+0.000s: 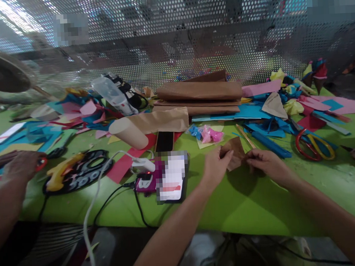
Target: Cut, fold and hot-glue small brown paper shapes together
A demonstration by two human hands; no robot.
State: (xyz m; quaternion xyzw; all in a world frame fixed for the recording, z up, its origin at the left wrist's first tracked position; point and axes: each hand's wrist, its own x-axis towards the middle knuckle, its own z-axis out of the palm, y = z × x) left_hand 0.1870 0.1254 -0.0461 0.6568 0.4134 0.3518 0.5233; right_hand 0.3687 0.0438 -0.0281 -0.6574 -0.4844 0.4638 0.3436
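A small piece of brown paper is held above the green table. My left hand pinches its left side between thumb and fingers. At the paper's right edge, the fingers of my right hand are closed in a pinch on it; the exact contact is partly hidden. Just behind my hands lie a pencil and a blue cutter knife. Small plastic bags of pink and blue material rest on yellow paper beyond my left hand.
Scissors with red and yellow handles lie to the right. Brown paper rolls stand at the back, beside colored scraps. Left are a phone, a purple power strip, a white cable and another person's hand.
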